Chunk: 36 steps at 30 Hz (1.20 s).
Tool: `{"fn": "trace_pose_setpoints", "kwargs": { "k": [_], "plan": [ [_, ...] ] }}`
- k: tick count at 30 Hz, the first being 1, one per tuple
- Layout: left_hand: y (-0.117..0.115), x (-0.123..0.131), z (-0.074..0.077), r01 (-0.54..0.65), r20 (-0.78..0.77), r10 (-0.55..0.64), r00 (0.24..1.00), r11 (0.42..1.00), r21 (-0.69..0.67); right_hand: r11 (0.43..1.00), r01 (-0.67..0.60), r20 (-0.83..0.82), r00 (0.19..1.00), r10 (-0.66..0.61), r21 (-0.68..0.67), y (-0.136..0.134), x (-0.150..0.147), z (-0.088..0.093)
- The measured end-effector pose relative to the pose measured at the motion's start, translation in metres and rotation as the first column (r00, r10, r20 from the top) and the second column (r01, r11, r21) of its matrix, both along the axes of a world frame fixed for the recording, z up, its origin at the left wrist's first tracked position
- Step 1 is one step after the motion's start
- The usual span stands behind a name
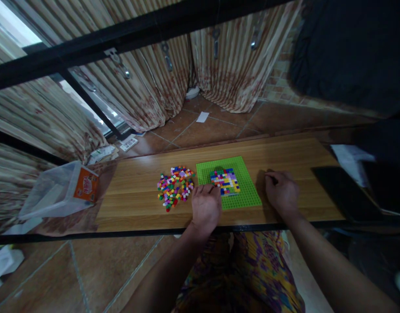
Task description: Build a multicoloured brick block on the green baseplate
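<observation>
A green studded baseplate [248,193] lies on the wooden table, bearing a patch of small multicoloured building bricks [227,180] packed close together. My left hand [206,206] is over the plate's left front edge, beside the patch. Its fingers are curled down, and the back of the hand hides whatever they may hold. To the right of the plate, my right hand [283,193] rests on the table in a loose fist, apart from the plate, with nothing visible in it. A pile of loose bricks [170,189] spreads left of the plate.
A clear plastic box [56,187] with an orange label stands left of the wooden table [131,195]. A dark flat object [343,191] lies at the table's right end, near white paper [353,158]. A black metal bar [137,37] crosses the view above.
</observation>
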<state>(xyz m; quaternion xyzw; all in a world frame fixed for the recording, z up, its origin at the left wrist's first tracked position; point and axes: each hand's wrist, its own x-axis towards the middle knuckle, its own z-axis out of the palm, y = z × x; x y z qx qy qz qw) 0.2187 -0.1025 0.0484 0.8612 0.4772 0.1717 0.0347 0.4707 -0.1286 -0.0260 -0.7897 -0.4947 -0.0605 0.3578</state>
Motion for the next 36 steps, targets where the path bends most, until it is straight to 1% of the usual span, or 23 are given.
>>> {"fn": "trace_pose_setpoints", "kwargs": {
  "k": [3, 8, 10, 13, 16, 19, 22, 25, 28, 32, 36],
  "plan": [
    [0.000, 0.001, 0.002, 0.011, -0.035, -0.011, 0.999, 1.000, 0.006, 1.000, 0.007, -0.001, 1.000, -0.007, -0.007, 0.000, 0.001, -0.001],
    [-0.001, 0.001, 0.003, 0.046, -0.048, -0.046, 0.998, 0.999, 0.011, 1.000, 0.001, 0.014, 1.000, -0.001, -0.002, -0.001, 0.000, -0.001],
    [-0.002, 0.001, 0.002, 0.043, -0.035, -0.042, 0.998, 0.999, 0.007, 1.000, 0.003, 0.025, 1.000, -0.003, -0.001, -0.001, 0.001, -0.001],
    [-0.004, -0.003, -0.001, 0.045, 0.052, -0.045, 0.998, 0.999, -0.007, 1.000, -0.005, 0.044, 0.999, 0.005, 0.003, -0.001, 0.001, -0.001],
    [-0.008, -0.014, -0.007, 0.054, 0.209, -0.049, 0.977, 0.998, -0.016, 1.000, -0.007, 0.066, 0.998, 0.006, 0.013, -0.001, 0.002, -0.002],
    [-0.013, -0.034, -0.014, -0.003, 0.347, 0.009, 0.938, 1.000, -0.019, 1.000, -0.009, 0.081, 0.997, 0.007, 0.022, -0.001, 0.003, -0.003],
    [-0.020, -0.061, -0.021, -0.078, 0.379, 0.087, 0.921, 0.996, -0.038, 1.000, -0.022, 0.095, 0.995, 0.020, 0.023, -0.002, 0.005, -0.004],
    [-0.027, -0.087, -0.025, -0.158, 0.369, 0.167, 0.914, 0.986, -0.053, 1.000, -0.019, 0.114, 0.993, 0.019, 0.002, -0.003, 0.006, -0.005],
    [-0.033, -0.106, -0.029, -0.245, 0.327, 0.250, 0.911, 0.968, -0.059, 1.000, -0.009, 0.131, 0.991, 0.009, -0.002, -0.003, 0.008, -0.007],
    [-0.034, -0.118, -0.034, -0.336, 0.242, 0.333, 0.911, 0.941, -0.028, 1.000, 0.004, 0.140, 0.990, -0.005, 0.009, -0.002, 0.008, -0.006],
    [-0.025, -0.124, -0.034, -0.390, 0.215, 0.381, 0.899, 0.921, -0.002, 1.000, 0.000, 0.136, 0.991, -0.001, 0.004, -0.002, 0.007, -0.004]
  ]
}}
